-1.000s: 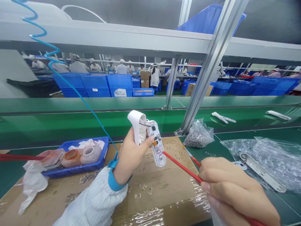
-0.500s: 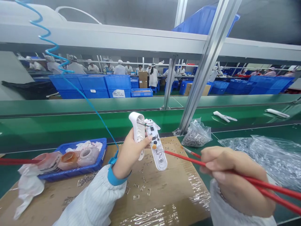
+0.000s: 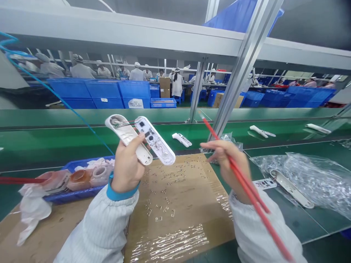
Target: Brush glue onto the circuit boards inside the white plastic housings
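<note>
In my left hand [image 3: 128,160] is an opened white handheld device, its fingers closed round it. The hollow shell half [image 3: 130,137] and the half carrying a circuit board [image 3: 155,140] lie side by side, joined by thin wires. My right hand [image 3: 230,160] is closed on thin red-handled brushes [image 3: 210,126]; two handles trail back over the sleeve, and one pale tip points up and away from the device. Below both hands lies a cardboard sheet [image 3: 192,204] with many small metal clips [image 3: 166,209] scattered on it. A blue wrist strap [image 3: 123,193] circles my left wrist.
At left, a blue tray [image 3: 74,197] holds an orange-stained jar [image 3: 79,180] and tissues. The green belt [image 3: 55,146] carries opened devices [image 3: 182,139]. Another opened device [image 3: 292,188] lies beside plastic bags [image 3: 309,171] at right. A metal post [image 3: 233,73] stands ahead.
My left hand has moved left and up with the device, turning it. The brushes have left the board; my right hand has drawn left and tipped them upward. Another opened device now shows on the belt.
</note>
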Demonstrator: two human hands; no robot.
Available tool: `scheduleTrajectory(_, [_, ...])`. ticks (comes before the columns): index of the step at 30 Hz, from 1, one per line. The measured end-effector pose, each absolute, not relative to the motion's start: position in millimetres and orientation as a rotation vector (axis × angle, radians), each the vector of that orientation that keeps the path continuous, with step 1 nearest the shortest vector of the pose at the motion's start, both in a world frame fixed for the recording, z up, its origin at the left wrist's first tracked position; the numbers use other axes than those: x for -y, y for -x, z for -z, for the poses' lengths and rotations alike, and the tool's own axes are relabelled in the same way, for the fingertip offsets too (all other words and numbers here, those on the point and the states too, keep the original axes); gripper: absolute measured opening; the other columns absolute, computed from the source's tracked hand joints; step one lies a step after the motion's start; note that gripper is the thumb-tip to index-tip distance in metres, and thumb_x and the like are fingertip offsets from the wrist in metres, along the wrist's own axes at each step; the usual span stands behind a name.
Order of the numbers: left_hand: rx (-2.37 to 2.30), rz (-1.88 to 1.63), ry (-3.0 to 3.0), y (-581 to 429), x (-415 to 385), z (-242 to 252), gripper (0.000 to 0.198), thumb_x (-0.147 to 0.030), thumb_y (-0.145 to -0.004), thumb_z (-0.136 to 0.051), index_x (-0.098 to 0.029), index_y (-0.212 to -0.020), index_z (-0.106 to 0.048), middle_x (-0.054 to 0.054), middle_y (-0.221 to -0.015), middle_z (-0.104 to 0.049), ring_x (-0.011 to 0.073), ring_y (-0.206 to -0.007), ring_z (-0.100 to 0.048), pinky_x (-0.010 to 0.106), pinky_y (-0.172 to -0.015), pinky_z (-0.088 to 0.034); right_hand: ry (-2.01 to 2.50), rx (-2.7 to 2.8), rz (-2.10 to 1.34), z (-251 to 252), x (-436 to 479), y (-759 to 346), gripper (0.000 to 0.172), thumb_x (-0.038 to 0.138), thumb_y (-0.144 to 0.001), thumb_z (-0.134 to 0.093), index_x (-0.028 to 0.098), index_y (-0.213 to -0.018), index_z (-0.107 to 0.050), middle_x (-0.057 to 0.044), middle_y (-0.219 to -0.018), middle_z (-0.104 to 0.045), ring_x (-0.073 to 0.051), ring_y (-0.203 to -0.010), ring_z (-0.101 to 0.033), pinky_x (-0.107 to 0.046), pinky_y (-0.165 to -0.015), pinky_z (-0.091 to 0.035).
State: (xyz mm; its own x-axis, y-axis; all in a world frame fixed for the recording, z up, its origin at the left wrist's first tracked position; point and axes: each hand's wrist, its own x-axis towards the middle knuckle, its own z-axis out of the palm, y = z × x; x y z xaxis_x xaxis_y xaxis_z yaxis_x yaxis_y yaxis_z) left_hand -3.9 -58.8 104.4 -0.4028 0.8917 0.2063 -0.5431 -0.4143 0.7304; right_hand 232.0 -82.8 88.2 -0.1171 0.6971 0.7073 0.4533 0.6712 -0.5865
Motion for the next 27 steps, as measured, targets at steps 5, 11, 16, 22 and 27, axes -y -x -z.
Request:
scheduleTrajectory(5, [-0.632, -2.024, -0.731, 14, 62, -113, 0.016, -0.017, -0.070, -0.075, -0.019, -0.083, -0.066, -0.003, -0.075, -0.063, 0.0105, -0.070, -0.060, 0.024, -0.073, -0.053, 1.105, 2.233, -0.436, -37, 48, -214, 0.026, 0.018, -0.091, -0.045, 0.023, -0.100, -0.068, -0.005, -0.085, -0.063, -0.016, -0.078, -0.057, -0.028, -0.072, -0.047])
scheduleTrajectory(11, [-0.622, -1.965, -0.774, 15, 63, -112, 0.019, -0.017, -0.070, -0.075, -0.019, -0.087, -0.066, -0.001, -0.083, -0.065, 0.0131, -0.075, -0.061, 0.026, -0.073, -0.052, 1.131, 2.506, -0.504, 4, 42, -196, 0.025, 0.009, -0.083, -0.050, 0.020, -0.088, -0.071, -0.003, -0.078, -0.053, -0.015, -0.077, -0.050, -0.030, -0.079, -0.041])
scheduleTrajectory(16, [-0.633, -1.904, -0.772, 11, 66, -113, 0.022, -0.019, -0.070, -0.074, -0.018, -0.090, -0.065, -0.001, -0.082, -0.065, 0.0131, -0.073, -0.062, 0.027, -0.072, -0.052, 1.085, 2.582, -0.556, 10, 41, -189, 0.020, 0.009, -0.082, -0.052, 0.019, -0.084, -0.069, -0.003, -0.079, -0.057, -0.016, -0.079, -0.051, -0.028, -0.078, -0.041])
scheduleTrajectory(22, [-0.644, -1.859, -0.736, 8, 69, -113, 0.028, -0.019, -0.068, -0.074, -0.018, -0.094, -0.063, -0.001, -0.085, -0.065, 0.0129, -0.072, -0.062, 0.026, -0.066, -0.053, 1.034, 2.509, -0.534, 13, 41, -187, 0.013, 0.015, -0.083, -0.055, 0.017, -0.077, -0.067, -0.003, -0.075, -0.061, -0.014, -0.072, -0.055, -0.027, -0.074, -0.045])
scheduleTrajectory(27, [-0.714, -1.797, -0.736, 7, 66, -107, 0.032, -0.021, -0.067, -0.076, -0.018, -0.096, -0.063, 0.001, -0.088, -0.067, 0.0160, -0.076, -0.064, 0.028, -0.066, -0.053, 1.009, 2.332, -0.369, -3, 42, -200, 0.016, 0.018, -0.088, -0.052, 0.020, -0.085, -0.068, -0.003, -0.080, -0.064, -0.015, -0.076, -0.059, -0.028, -0.073, -0.048])
